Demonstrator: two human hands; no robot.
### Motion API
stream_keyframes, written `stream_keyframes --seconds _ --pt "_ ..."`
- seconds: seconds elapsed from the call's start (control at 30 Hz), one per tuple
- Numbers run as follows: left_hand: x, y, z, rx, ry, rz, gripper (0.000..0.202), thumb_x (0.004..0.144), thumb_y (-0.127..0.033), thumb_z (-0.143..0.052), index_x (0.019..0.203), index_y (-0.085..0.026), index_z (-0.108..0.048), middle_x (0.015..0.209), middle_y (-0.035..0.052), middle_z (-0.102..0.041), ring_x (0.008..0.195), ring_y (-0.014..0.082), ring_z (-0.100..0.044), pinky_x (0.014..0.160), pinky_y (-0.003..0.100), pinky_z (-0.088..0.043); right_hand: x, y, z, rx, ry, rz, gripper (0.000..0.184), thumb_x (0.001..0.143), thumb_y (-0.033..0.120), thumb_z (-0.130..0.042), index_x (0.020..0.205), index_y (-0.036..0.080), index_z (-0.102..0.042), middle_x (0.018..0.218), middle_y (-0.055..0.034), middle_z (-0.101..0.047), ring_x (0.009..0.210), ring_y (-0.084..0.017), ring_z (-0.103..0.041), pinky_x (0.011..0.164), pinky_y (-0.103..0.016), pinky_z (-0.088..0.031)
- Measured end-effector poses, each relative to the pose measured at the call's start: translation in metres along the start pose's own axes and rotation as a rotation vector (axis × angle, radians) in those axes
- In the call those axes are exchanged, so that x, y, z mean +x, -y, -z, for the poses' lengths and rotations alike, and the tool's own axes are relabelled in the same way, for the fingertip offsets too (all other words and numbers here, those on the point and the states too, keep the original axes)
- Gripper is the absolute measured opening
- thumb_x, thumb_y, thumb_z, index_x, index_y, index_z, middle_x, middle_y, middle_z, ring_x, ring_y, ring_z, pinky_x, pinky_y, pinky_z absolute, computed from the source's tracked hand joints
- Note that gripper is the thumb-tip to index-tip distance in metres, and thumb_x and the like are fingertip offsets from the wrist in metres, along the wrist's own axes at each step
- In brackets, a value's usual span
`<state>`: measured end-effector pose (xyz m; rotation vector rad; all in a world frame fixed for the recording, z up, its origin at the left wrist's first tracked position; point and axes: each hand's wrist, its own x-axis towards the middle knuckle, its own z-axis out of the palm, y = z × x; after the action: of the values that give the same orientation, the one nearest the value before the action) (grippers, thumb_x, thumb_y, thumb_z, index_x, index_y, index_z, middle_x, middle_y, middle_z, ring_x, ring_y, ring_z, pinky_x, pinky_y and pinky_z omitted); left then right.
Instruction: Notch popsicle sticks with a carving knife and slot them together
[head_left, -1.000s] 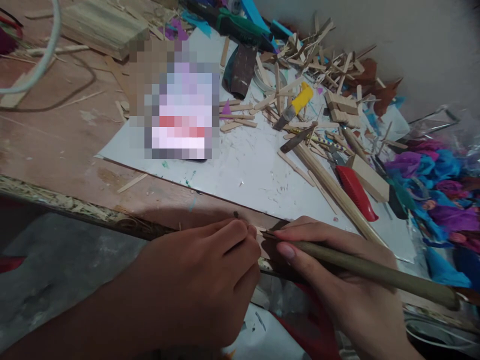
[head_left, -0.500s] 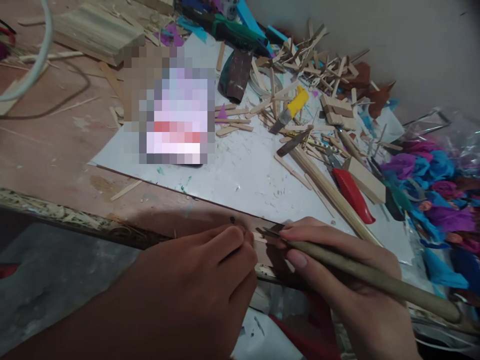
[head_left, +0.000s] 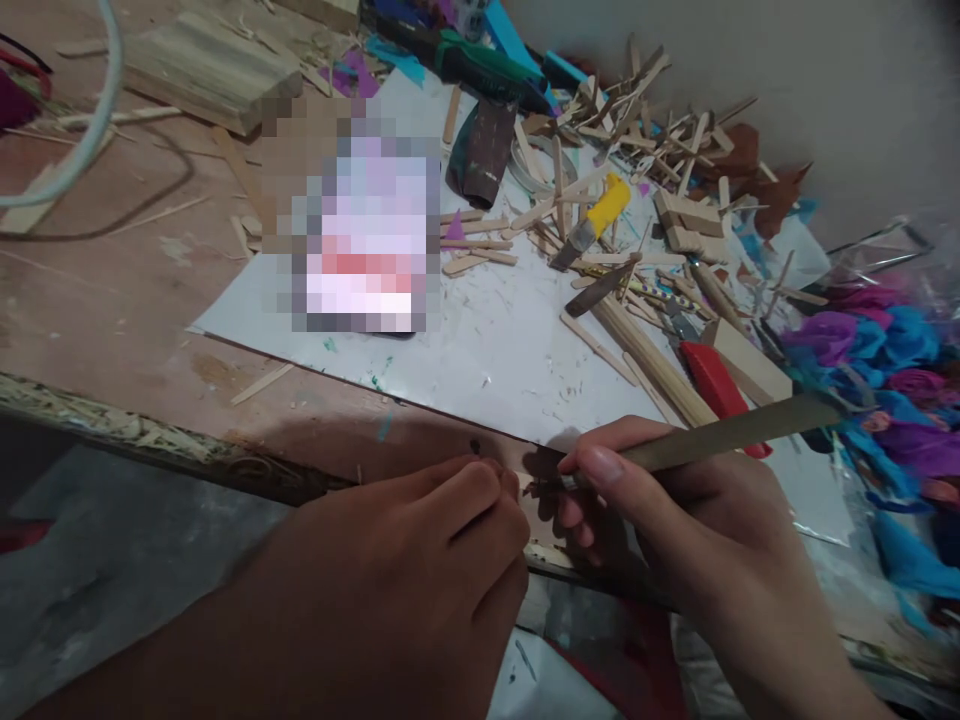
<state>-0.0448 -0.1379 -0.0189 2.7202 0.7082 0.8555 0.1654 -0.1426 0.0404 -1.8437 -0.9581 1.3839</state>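
My left hand [head_left: 427,560] is curled at the table's front edge, its fingertips pinching a small wooden piece [head_left: 525,482] that is mostly hidden. My right hand [head_left: 675,540] grips a long olive-handled tool [head_left: 720,440] like a pen, thumb on top. The tool's dark tip [head_left: 541,487] rests against the small piece between the two hands. The handle runs up and to the right over the red-handled cutter.
A white sheet [head_left: 487,340] covers the wooden table [head_left: 112,300]. On it lie several wooden sticks [head_left: 645,345], a yellow-handled knife [head_left: 596,215], a red-handled cutter [head_left: 716,385], a wood block [head_left: 210,65] and coloured paper flowers [head_left: 877,350]. A white cable [head_left: 67,165] loops at the left.
The right hand turned the tool: its handle swung up from low right to lie higher across the table. The tip stayed at the small piece. The left hand barely moved.
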Motion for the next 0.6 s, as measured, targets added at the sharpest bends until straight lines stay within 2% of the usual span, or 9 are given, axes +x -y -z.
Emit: stream_keyframes --seconds 0.17,0.43,0.6 --pt "0.0008 0.0007 -0.001 0.01 -0.012 -0.035 0.042 0.107 -0.005 -0.04 0.108 -0.012 -0.082 0.115 0.011 -0.081 0.099 0.0282 -0.072 0.086 0.042 -0.06 -0.0019 -0.0046 -0.001 0.022 -0.047 0.003 0.03 0.082 0.053 -0.093 0.083 0.026 -0.081 0.064 -0.0019 -0.073 0.055 -0.012 -0.064 0.052 -0.018 -0.055" --pt "0.0007 -0.0054 -0.0025 0.009 -0.011 0.032 0.04 0.108 -0.007 -0.042 0.094 -0.018 -0.078 0.11 0.0076 -0.081 0.1 0.0275 -0.07 0.091 0.041 -0.059 -0.002 -0.0023 -0.0034 -0.042 -0.077 0.036 0.028 0.078 0.053 -0.094 0.081 0.027 -0.083 0.064 -0.003 -0.074 0.054 -0.016 -0.065 0.048 -0.023 -0.058" --pt "0.0007 -0.0062 -0.0032 0.021 -0.003 0.036 0.037 0.106 -0.006 -0.044 0.092 -0.018 -0.076 0.108 0.0077 -0.08 0.098 0.0261 -0.069 0.092 0.04 -0.059 0.0 -0.0019 -0.0039 -0.081 -0.081 0.042 0.032 0.08 0.054 -0.093 0.079 0.024 -0.082 0.061 -0.0036 -0.071 0.051 -0.016 -0.063 0.044 -0.024 -0.054"
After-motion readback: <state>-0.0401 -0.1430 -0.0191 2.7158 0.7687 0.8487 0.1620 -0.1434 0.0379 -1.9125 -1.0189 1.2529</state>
